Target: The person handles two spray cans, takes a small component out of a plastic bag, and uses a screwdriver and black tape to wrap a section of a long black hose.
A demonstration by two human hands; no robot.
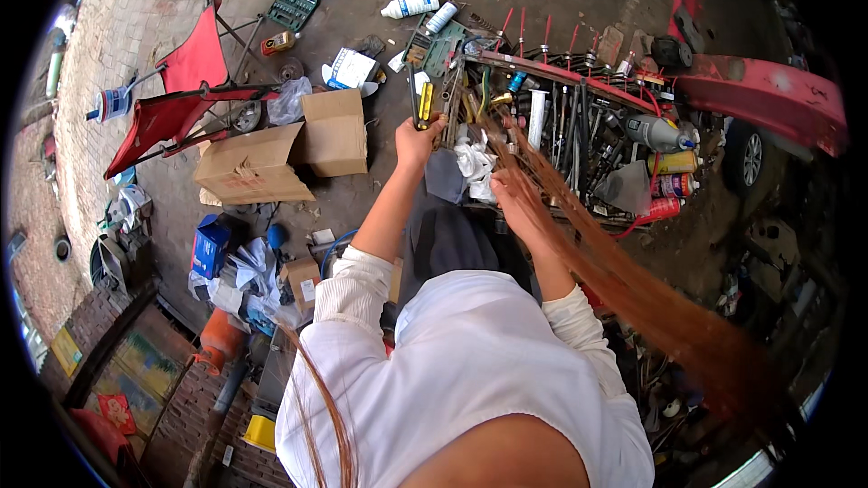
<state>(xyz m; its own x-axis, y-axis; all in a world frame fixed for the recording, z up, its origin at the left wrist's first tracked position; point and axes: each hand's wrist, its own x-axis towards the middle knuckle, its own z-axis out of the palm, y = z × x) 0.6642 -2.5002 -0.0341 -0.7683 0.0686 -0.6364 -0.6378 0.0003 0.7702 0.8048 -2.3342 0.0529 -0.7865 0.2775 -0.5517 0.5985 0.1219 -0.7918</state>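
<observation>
My left hand (419, 141) is closed around a yellow-and-black tool handle (425, 101), which points away from me. A dark, slim tool (413, 95) stands right beside it, seemingly in the same grasp. Over the near edge of a tool cart, my right hand (514, 197) is next to a crumpled white tissue or cloth (476, 163). Loose strands of hair cross that hand and hide its fingers, so I cannot tell whether it holds anything. Metal wrenches (452, 95) lie just right of my left hand.
The crowded cart holds long metal tools (570, 122), a grey bottle (660, 133) and spray cans (669, 185); red-handled tools line its far rail (561, 72). A red metal arm (768, 95) juts in at right. Cardboard boxes (253, 167) and a red folding chair (194, 63) stand left.
</observation>
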